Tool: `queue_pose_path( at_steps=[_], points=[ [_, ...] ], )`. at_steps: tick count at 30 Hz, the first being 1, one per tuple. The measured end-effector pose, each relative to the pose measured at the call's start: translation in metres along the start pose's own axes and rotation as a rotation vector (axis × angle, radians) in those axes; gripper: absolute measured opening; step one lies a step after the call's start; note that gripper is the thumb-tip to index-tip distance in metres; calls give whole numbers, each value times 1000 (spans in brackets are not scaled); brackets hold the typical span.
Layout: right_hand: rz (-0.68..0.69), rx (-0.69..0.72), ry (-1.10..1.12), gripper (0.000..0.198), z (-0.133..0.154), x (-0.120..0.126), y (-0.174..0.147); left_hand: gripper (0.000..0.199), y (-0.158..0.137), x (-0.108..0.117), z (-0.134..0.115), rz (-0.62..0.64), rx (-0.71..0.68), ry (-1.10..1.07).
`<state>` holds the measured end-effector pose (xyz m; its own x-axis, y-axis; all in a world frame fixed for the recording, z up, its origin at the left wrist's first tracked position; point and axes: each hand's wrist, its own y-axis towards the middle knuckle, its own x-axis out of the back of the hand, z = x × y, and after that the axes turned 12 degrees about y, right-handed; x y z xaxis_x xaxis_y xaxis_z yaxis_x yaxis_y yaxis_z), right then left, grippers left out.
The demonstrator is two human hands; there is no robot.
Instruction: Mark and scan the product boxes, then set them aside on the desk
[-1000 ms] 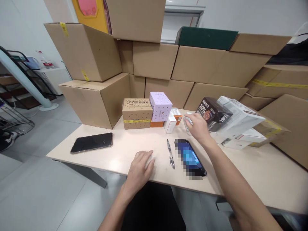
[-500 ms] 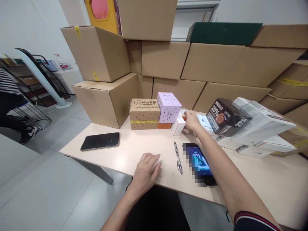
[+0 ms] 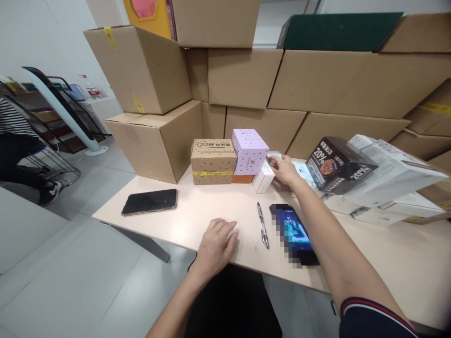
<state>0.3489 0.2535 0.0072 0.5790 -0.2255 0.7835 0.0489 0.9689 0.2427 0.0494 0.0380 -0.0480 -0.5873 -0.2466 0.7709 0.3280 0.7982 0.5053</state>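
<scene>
My left hand (image 3: 217, 241) rests at the table's front edge, fingers loosely bent, thumb apart, with nothing in it. My right hand (image 3: 284, 171) reaches to the back of the table, just right of a small white box (image 3: 263, 180) with a red edge line. Its fingers are bent round something small behind that box, mostly hidden; a pale top (image 3: 274, 154) shows by the fingertips. To the left stand a lilac dotted box (image 3: 249, 152) over an orange box (image 3: 242, 178), and a brown printed carton (image 3: 213, 162) with yellow tape.
A black phone (image 3: 150, 202) lies at left. A pen (image 3: 262, 225) and a lit handheld device (image 3: 294, 232) lie under my right forearm's side. A dark brown box (image 3: 333, 164) leans on white packages (image 3: 394, 164) at right. Large cardboard cartons (image 3: 243, 77) wall the back.
My right hand stays behind the white box, its fingers shifted slightly, and the orange patch beside them no longer shows. The view has tilted slightly; my left hand stays put.
</scene>
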Motion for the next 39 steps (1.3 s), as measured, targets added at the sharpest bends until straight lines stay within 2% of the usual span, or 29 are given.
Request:
queue_pose_path(
  at_steps=[3, 7, 9, 13, 15, 17, 19, 21, 25, 29, 34, 39],
  points=[
    [-88, -24, 18, 47, -1, 0, -6, 27, 0, 1, 0, 2, 11, -12],
    [-191, -14, 29, 61, 5, 12, -25, 26, -1, 1, 2, -8, 21, -42],
    [-291, 51, 31, 65, 12, 24, -42, 26, -1, 1, 2, -13, 22, -51],
    [-575, 280, 66, 59, 35, 55, -94, 27, 0, 0, 3, -34, 26, -68],
    [-615, 312, 159, 57, 50, 67, -126, 27, 0, -1, 4, -54, 47, -90],
    [-587, 305, 311, 54, 65, 71, -156, 28, -1, -3, 6, -91, 103, -142],
    [-484, 314, 471, 53, 76, 64, -181, 29, -2, -5, 8, -147, 201, -232],
    [-351, 327, 570, 52, 85, 49, -200, 29, -4, -6, 10, -238, 330, -358],
    [-116, 306, 617, 57, 98, 8, -220, 32, -5, -4, 12, -395, 540, -573],
    [-32, 282, 618, 56, 108, -22, -230, 30, -2, 3, 13, -336, 515, -580],
    [-21, 253, 591, 48, 111, -39, -240, 33, 0, 5, 12, -253, 547, -635],
    [-60, 184, 607, 61, 107, -50, -250, 32, 1, 6, 9, -245, 547, -651]
  ],
)
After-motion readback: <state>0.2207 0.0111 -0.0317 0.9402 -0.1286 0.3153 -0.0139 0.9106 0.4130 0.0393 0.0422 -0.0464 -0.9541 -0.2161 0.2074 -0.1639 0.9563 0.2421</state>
